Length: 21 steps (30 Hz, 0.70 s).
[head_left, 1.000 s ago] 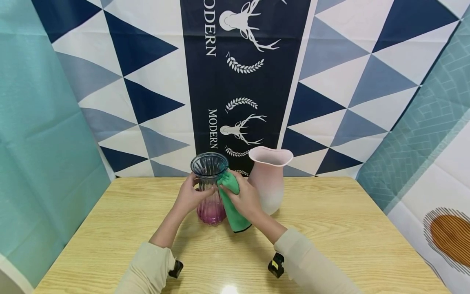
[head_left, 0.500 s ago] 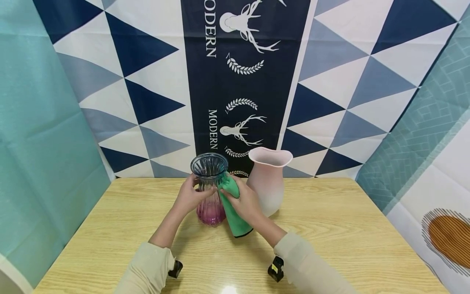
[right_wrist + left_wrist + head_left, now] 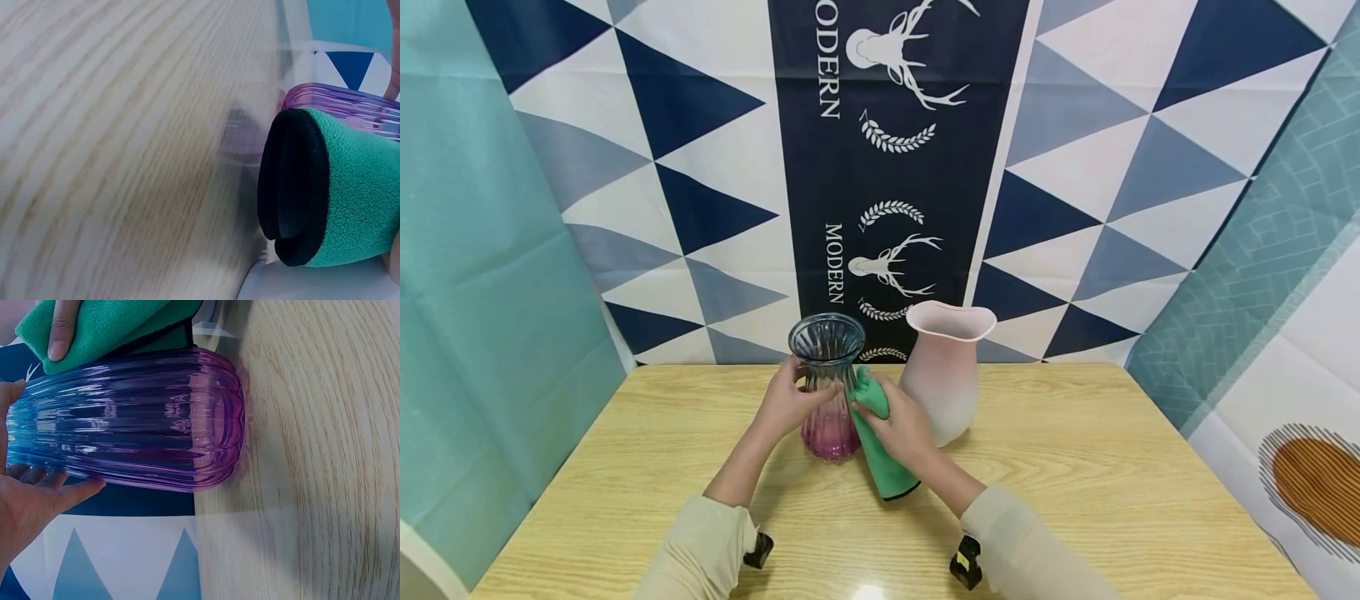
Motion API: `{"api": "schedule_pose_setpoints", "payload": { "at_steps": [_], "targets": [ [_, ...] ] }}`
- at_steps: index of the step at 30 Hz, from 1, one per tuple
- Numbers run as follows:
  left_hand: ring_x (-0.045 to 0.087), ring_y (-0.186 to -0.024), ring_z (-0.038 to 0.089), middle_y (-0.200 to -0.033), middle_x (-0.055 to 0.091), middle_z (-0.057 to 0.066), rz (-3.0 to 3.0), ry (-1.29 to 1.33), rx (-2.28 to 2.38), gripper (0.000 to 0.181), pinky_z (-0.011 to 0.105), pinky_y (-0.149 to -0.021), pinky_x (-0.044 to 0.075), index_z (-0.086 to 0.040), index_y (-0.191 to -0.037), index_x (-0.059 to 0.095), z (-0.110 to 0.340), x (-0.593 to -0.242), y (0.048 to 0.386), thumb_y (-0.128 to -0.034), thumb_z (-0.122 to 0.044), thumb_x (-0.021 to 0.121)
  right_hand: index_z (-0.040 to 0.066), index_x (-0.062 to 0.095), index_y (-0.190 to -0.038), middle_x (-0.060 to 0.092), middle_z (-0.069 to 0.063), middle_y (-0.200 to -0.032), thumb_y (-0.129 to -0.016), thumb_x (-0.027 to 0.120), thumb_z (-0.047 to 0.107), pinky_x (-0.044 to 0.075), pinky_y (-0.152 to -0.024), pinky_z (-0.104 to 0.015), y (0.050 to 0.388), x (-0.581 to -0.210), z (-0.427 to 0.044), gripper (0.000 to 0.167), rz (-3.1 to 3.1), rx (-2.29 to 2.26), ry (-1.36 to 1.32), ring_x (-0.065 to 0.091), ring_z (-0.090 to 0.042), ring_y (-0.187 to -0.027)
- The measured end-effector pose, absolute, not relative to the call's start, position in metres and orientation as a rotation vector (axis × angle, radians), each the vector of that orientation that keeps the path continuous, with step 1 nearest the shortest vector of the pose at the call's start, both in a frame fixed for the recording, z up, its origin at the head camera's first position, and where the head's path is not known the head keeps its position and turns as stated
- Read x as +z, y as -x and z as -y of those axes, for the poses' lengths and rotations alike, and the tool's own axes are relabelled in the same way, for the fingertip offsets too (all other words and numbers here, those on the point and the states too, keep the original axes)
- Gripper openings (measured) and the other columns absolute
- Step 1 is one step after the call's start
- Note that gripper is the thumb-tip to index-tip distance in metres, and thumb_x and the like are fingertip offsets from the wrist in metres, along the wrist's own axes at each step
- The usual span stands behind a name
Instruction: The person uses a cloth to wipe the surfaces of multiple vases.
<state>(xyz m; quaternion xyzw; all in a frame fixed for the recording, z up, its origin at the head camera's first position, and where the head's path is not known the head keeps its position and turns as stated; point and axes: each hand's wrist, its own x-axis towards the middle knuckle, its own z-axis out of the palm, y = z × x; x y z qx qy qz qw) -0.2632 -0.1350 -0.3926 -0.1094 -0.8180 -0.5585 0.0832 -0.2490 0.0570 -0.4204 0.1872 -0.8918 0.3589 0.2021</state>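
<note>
A ribbed glass vase (image 3: 830,433), blue at the rim and fading to purple at its base, stands upright on the table. My left hand (image 3: 786,402) grips its narrow middle from the left, thumb in front. On the other side, my right hand (image 3: 907,423) holds a bunched green cloth (image 3: 883,468) with a dark edge. In the left wrist view, the cloth (image 3: 119,328) lies along the vase's side (image 3: 137,425), with a fingertip pressing on it. The right wrist view shows the cloth's folded end (image 3: 362,187) hanging in front of the vase base.
Close behind my right hand stands a taller pink-and-white vase (image 3: 943,387) with a wavy rim. The wooden table (image 3: 662,442) ends at a patterned backdrop (image 3: 715,208) just behind both vases. A black wrist camera (image 3: 966,562) hangs at my right cuff.
My right hand and the cloth have slid down a little along the glass vase's right side. My left hand and both vases stay where they were.
</note>
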Motion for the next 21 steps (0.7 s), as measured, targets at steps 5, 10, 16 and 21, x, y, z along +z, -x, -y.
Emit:
{"api": "schedule_pose_setpoints", "payload": {
  "at_steps": [5, 10, 16, 21],
  "targets": [
    [0.044, -0.127, 0.038, -0.135, 0.048, 0.017, 2.440, 0.334, -1.673, 0.060, 0.054, -0.101, 0.041, -0.005, -0.131, 0.046, 0.135, -0.393, 0.263, -0.0802, -0.023, 0.074, 0.014, 0.050, -0.132, 0.064, -0.009, -0.120, -0.086, 0.065, 0.037, 0.053, -0.081, -0.041, 0.248, -0.424, -0.059, 0.053, 2.518, 0.980, -0.525, 0.064, -0.025, -0.100],
    [0.043, -0.128, 0.037, -0.136, 0.047, 0.016, 2.447, 0.330, -1.677, 0.062, 0.053, -0.102, 0.040, -0.006, -0.132, 0.044, 0.135, -0.392, 0.262, -0.0806, -0.025, 0.073, 0.015, 0.049, -0.134, 0.064, -0.011, -0.118, -0.086, 0.064, 0.038, 0.054, -0.080, -0.040, 0.247, -0.429, -0.060, 0.055, 2.569, 0.964, -0.520, 0.064, -0.025, -0.099],
    [0.042, -0.129, 0.037, -0.137, 0.046, 0.016, 2.450, 0.321, -1.694, 0.065, 0.053, -0.104, 0.039, -0.005, -0.134, 0.043, 0.134, -0.393, 0.261, -0.0799, -0.024, 0.074, 0.016, 0.049, -0.133, 0.065, -0.010, -0.116, -0.086, 0.064, 0.040, 0.054, -0.079, -0.040, 0.244, -0.434, -0.062, 0.055, 2.601, 0.892, -0.529, 0.064, -0.025, -0.098],
    [0.041, -0.130, 0.038, -0.138, 0.044, 0.017, 2.449, 0.315, -1.707, 0.065, 0.053, -0.104, 0.038, -0.006, -0.134, 0.043, 0.134, -0.392, 0.261, -0.0803, -0.025, 0.074, 0.015, 0.051, -0.131, 0.066, -0.010, -0.116, -0.086, 0.064, 0.040, 0.054, -0.077, -0.040, 0.243, -0.434, -0.063, 0.053, 2.615, 0.829, -0.533, 0.065, -0.025, -0.096]
  ]
}}
